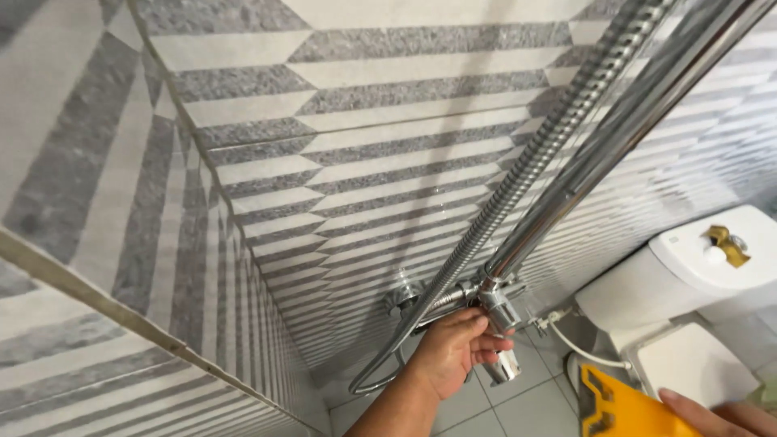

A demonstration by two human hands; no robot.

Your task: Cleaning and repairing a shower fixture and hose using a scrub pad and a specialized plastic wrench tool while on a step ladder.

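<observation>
My left hand (455,352) reaches forward to the chrome shower mixer (486,295) on the tiled wall. Its thumb lies on the mixer body and its fingers curl around the chrome cylinder (503,366) that hangs below it. From the mixer a chrome riser pipe (615,137) and a ribbed flexible hose (534,162) run up to the top right. My right hand (720,417) shows at the bottom right edge, holding a yellow cloth (623,409); only its fingers are in view.
Grey and white striped tiles (364,162) cover the walls, which meet in a corner at the left. A white toilet cistern (688,275) with a brass fitting (727,244) on top stands at the right, its closed lid (688,360) below. A thin white hose (587,350) runs beside it.
</observation>
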